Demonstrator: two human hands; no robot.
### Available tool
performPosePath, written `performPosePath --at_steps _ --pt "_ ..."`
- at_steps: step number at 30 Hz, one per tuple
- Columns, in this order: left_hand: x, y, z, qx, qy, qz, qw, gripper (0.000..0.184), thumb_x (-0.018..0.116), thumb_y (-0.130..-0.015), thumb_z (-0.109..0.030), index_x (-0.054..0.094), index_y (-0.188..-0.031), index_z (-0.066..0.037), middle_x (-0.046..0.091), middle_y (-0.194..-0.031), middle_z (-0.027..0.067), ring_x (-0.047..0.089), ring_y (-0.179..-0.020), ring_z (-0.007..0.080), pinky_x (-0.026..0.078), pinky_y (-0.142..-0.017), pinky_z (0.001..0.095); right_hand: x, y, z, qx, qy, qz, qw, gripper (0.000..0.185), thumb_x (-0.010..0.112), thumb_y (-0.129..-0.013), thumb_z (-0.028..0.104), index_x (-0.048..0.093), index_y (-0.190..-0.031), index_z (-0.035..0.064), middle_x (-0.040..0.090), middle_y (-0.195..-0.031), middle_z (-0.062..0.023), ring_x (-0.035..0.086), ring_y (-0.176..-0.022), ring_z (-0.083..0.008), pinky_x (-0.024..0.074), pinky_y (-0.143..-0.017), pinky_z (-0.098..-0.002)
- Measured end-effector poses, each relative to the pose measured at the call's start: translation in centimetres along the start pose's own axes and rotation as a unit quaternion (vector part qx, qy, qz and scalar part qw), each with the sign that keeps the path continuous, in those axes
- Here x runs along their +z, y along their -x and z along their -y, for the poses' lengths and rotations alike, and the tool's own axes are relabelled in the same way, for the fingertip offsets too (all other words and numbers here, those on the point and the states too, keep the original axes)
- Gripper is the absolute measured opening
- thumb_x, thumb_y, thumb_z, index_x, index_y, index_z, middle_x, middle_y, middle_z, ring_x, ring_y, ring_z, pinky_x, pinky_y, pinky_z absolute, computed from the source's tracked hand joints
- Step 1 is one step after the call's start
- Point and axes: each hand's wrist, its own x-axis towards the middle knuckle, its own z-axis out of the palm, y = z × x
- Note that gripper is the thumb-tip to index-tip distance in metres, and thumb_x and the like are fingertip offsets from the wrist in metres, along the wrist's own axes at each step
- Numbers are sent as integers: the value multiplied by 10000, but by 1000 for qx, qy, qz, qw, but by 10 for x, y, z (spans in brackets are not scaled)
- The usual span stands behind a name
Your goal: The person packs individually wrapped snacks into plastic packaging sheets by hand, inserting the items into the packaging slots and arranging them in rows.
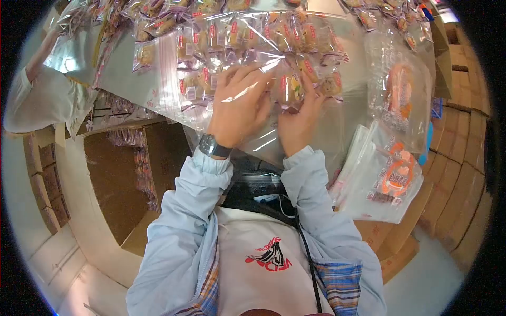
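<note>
Several small wrapped snack packets [234, 37] with red labels lie in rows within a large clear plastic bag [174, 79] on the table. My left hand [240, 102], with a watch on the wrist, lies over the packets with its fingers stretched forward. Glare from the clear film crosses its fingertips, so whether they touch a packet is hard to make out. Just to the right, my right hand [300, 113] has thumb and fingers around one snack packet [290, 88] at the near edge of the rows.
Printed clear bags [395, 179] are stacked at the table's right edge, below another orange-printed bag [399, 95]. Loose packets [158, 23] are heaped along the far side. An open carton [113, 184] stands lower left. Cardboard boxes [456, 152] line the right. Another person's sleeve [45, 97] shows at left.
</note>
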Motion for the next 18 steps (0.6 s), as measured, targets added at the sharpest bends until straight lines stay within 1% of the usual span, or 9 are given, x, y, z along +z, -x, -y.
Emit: performPosePath --at_steps 3,5,6,8,10,12,14,17,18 --pt "-9 -2 -19 11 -48 55 997 786 757 -778 -319 539 -1508 -122 644 -1347 94 576 -1288 283 351 -1146 512 4 -2 3 -2 -33 12 999 893 754 -753 -52 373 -1553 56 424 -1509 -249 499 -1357 -431 436 -1122 -466" --pt "-7 -3 -22 -3 -35 55 998 861 762 -759 -359 499 -1541 -113 625 -1370 98 557 -1305 291 332 -1152 531 6 -1 -13 -22 -90 21 996 937 739 -766 -45 271 -1577 -7 388 -1539 -267 495 -1364 -437 433 -1125 -465" --pt "-7 -2 -22 -11 -28 54 998 899 765 -750 -379 479 -1558 -108 616 -1382 100 547 -1314 296 323 -1155 541 2 -2 -10 -32 -85 35 995 963 748 -784 -39 221 -1589 -2 385 -1538 -253 495 -1373 -402 445 -1114 -448" --pt "-5 -1 -23 -4 -18 45 999 887 773 -756 -396 494 -1548 -108 617 -1380 106 548 -1306 293 321 -1154 538 -11 -2 -1 -51 -74 65 994 1023 767 -819 -27 122 -1612 9 378 -1536 -225 496 -1390 -334 471 -1092 -413" --pt "-4 -1 -24 -3 -14 40 999 867 775 -770 -411 506 -1537 -109 621 -1377 107 550 -1299 292 321 -1153 532 -19 -2 -9 -41 -61 99 992 1004 748 -820 -32 130 -1611 -1 367 -1539 -229 506 -1378 -326 473 -1089 -406" --pt "-3 -1 -24 -7 -17 41 999 840 773 -790 -425 518 -1527 -111 626 -1371 104 552 -1291 292 323 -1151 524 -25 -1 -8 -2 -73 116 991 995 732 -807 -30 141 -1607 -17 384 -1525 -251 512 -1367 -346 462 -1101 -409" --pt "7 1 -18 -1 -27 9 1000 749 779 -795 -419 581 -1444 -102 643 -1327 103 561 -1285 298 335 -1144 543 -31 1 1 63 -109 119 985 998 719 -779 -20 156 -1602 -37 430 -1494 -292 514 -1357 -393 437 -1126 -422" --pt "8 3 -14 1 -29 -19 999 648 786 -805 -383 630 -1365 -97 663 -1283 97 579 -1256 301 348 -1139 547 -56 8 -13 -67 25 130 989 914 716 -805 -7 229 -1579 -33 459 -1465 -261 545 -1320 -354 466 -1093 -398" --pt "8 4 -13 0 -26 -23 999 620 788 -808 -366 639 -1346 -97 669 -1273 93 586 -1243 300 351 -1139 544 -62 14 -10 -64 -8 120 991 883 721 -810 -5 258 -1561 -31 468 -1456 -252 547 -1313 -339 470 -1089 -400"
